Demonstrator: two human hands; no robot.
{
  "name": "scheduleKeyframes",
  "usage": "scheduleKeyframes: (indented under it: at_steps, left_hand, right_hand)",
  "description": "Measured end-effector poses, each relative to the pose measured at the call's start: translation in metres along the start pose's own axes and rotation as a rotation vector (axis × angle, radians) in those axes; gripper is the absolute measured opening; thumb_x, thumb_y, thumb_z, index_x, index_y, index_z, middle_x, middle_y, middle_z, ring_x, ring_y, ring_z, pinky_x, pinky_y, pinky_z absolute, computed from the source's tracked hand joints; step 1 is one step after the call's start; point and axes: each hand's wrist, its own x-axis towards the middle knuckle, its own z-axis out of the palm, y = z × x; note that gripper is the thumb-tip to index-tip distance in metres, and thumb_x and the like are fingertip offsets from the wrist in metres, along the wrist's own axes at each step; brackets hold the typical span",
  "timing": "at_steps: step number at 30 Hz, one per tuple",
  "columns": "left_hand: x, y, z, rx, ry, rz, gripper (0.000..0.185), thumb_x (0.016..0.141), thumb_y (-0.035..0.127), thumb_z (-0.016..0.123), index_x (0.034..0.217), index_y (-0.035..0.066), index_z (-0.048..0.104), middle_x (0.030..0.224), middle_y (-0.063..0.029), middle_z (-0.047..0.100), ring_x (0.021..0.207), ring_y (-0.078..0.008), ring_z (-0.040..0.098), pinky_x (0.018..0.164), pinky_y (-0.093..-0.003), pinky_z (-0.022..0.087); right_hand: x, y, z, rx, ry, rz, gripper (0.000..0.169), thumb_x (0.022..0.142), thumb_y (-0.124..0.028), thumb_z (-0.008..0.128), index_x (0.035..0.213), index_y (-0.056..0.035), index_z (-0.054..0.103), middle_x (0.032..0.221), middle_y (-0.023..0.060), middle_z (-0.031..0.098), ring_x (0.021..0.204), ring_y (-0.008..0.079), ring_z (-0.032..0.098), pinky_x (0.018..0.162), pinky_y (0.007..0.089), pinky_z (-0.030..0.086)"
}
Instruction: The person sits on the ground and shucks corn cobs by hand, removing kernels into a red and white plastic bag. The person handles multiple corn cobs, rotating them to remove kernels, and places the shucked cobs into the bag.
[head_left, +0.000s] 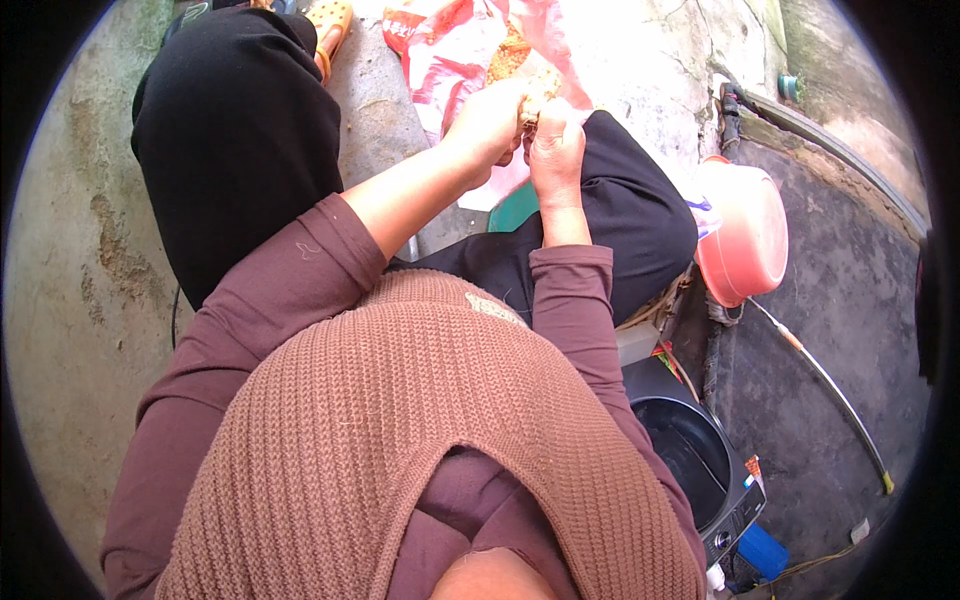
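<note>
Both hands meet at the top centre, above my lap, around what looks like a pale yellow corn cob (541, 85). My left hand (491, 124) grips it from the left, with its fingers curled beneath. Against its right side presses my right hand (556, 142), thumb up and fingers folded. The fingers hide much of the cob's lower end. Just beyond them lies an open red and white plastic bag (454, 82) that bears writing. Inside it show loose orange-yellow grains (510, 56), likely corn kernels.
A pink plastic basin (742, 232) lies tipped at the right, by my right knee. Lower right, a black pan (686, 457) sits by a control panel with a knob (722, 540). An orange clog (330, 34) is on a foot at upper left. Something green (516, 206) shows under the bag.
</note>
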Motion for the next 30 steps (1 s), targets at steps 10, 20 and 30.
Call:
scheduleKeyframes:
  at_steps: [10, 20, 30]
  left_hand:
    - [-0.002, 0.004, 0.004, -0.129, -0.013, -0.066, 0.023, 0.089, 0.028, 0.038, 0.081, 0.010, 0.050, 0.058, 0.0022, 0.045, 0.040, -0.0044, 0.036, 0.032, -0.0181, 0.023]
    - [0.001, 0.001, 0.007, -0.198, 0.124, 0.008, 0.025, 0.088, 0.026, 0.036, 0.090, 0.007, 0.053, 0.068, -0.0021, 0.055, 0.043, -0.0087, 0.046, 0.036, -0.0222, 0.038]
    - [-0.005, 0.003, 0.015, -0.078, 0.225, 0.167, 0.031, 0.089, 0.028, 0.033, 0.093, 0.003, 0.052, 0.074, -0.0072, 0.055, 0.056, -0.0131, 0.051, 0.048, -0.0275, 0.042]
  right_hand:
    - [-0.006, -0.030, 0.004, -0.053, 0.021, -0.011, 0.036, 0.089, -0.031, 0.043, 0.084, 0.0028, 0.054, 0.073, 0.0049, 0.055, 0.067, 0.0137, 0.052, 0.061, 0.0273, 0.043]
    - [-0.006, -0.014, 0.004, -0.216, 0.026, -0.231, 0.033, 0.089, -0.025, 0.041, 0.100, 0.0051, 0.049, 0.091, 0.0193, 0.056, 0.085, 0.0249, 0.055, 0.076, 0.0334, 0.043]
    - [-0.009, -0.016, 0.009, -0.129, -0.015, -0.087, 0.035, 0.088, -0.023, 0.044, 0.109, 0.0046, 0.046, 0.096, 0.0212, 0.055, 0.090, 0.0298, 0.054, 0.082, 0.0354, 0.041]
